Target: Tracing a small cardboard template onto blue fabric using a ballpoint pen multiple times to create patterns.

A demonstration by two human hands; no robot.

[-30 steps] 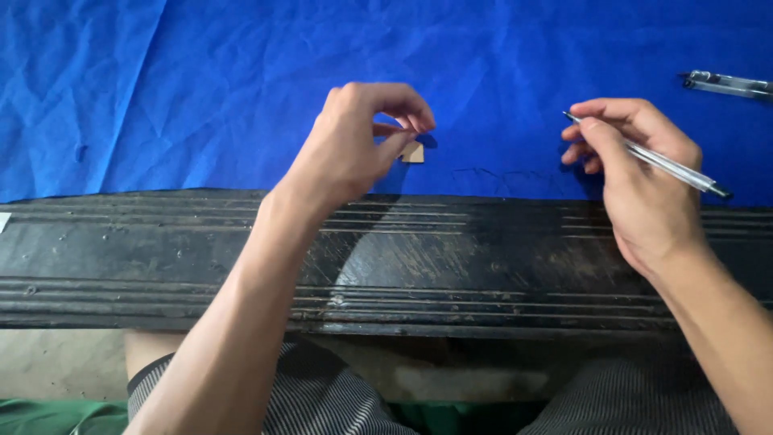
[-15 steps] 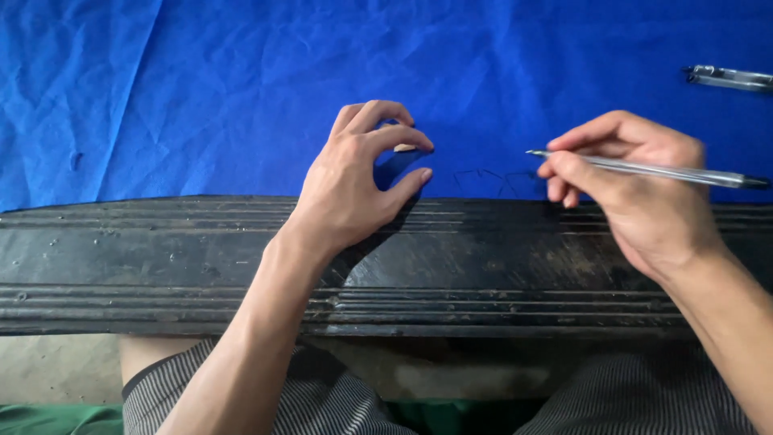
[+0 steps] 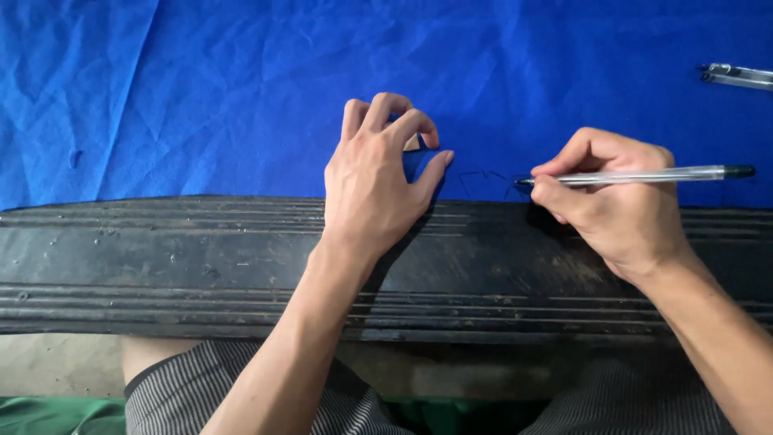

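Observation:
A blue cloth [image 3: 201, 89] covers the table top. My left hand [image 3: 378, 173] rests on it near its front edge, fingers curled over a small pale piece [image 3: 412, 143] that is almost wholly hidden. My right hand [image 3: 616, 201] holds a clear ballpoint pen [image 3: 644, 175] lying nearly level, its tip pointing left and touching the cloth by a thin dark drawn line [image 3: 483, 176] between the two hands.
A black ribbed edge [image 3: 161, 258] runs along the table's front. A second pen-like metal object [image 3: 737, 75] lies on the cloth at the far right. My striped trousers [image 3: 169, 395] show below the table.
My left hand has come down flat onto the cloth, covering the small pale piece. My right hand has turned the pen from slanting to nearly level and moved its tip left to the drawn line.

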